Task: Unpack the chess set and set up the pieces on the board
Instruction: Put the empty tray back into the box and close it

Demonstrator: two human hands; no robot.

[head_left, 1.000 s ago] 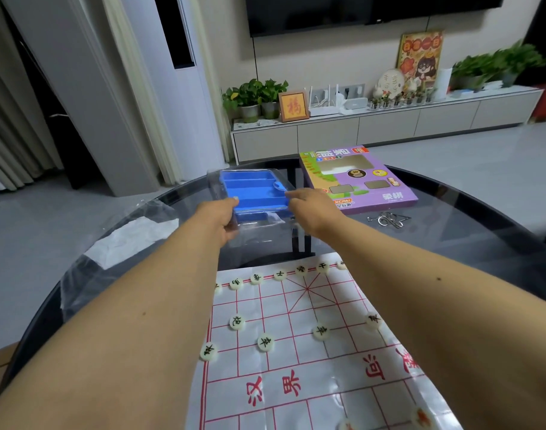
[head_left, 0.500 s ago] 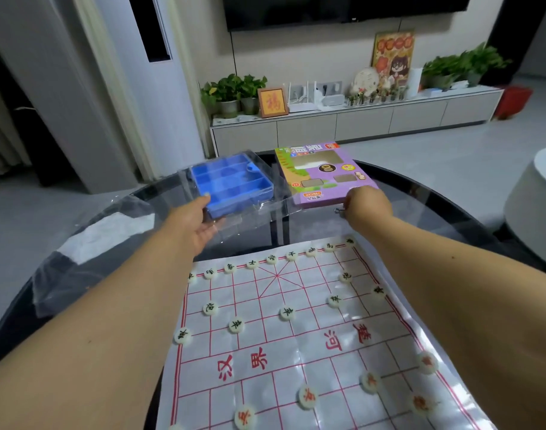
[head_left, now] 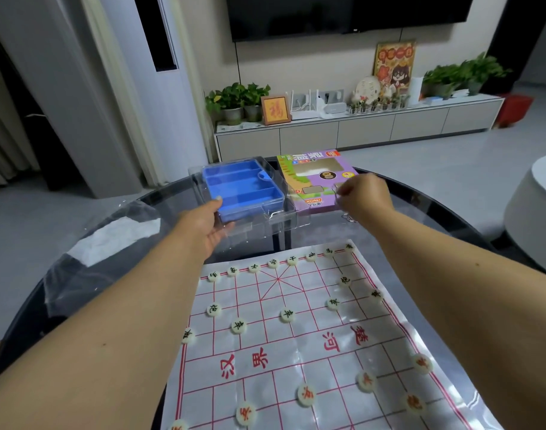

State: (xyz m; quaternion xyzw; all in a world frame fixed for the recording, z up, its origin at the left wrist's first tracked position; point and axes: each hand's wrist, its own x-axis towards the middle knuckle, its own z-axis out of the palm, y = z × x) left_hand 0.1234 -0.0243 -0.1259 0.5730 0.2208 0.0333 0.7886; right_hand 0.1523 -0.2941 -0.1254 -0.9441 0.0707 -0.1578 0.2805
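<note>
A white paper board (head_left: 309, 308) with a red grid lies on the round glass table (head_left: 420, 225). Several pale round pieces with black characters (head_left: 287, 315) stand on its far half. Several with red characters (head_left: 306, 395) stand on the near half. My left hand (head_left: 208, 226) grips the near left corner of a clear plastic case (head_left: 265, 223) holding a blue tray (head_left: 243, 189) with bare compartments, thumb on top. My right hand (head_left: 363, 195) hovers over the purple game box (head_left: 315, 178), its curled fingers pinching a thin metal wire piece (head_left: 337, 197).
Crumpled clear wrap (head_left: 110, 237) lies on the table's left side. A low cabinet (head_left: 358, 131) with plants and frames runs along the far wall under a TV. A white round seat (head_left: 535, 206) stands to the right.
My right hand left the blue tray, went right to the metal piece by the purple box and lifted it. My left hand keeps hold of the case. The view shifted down over the board.
</note>
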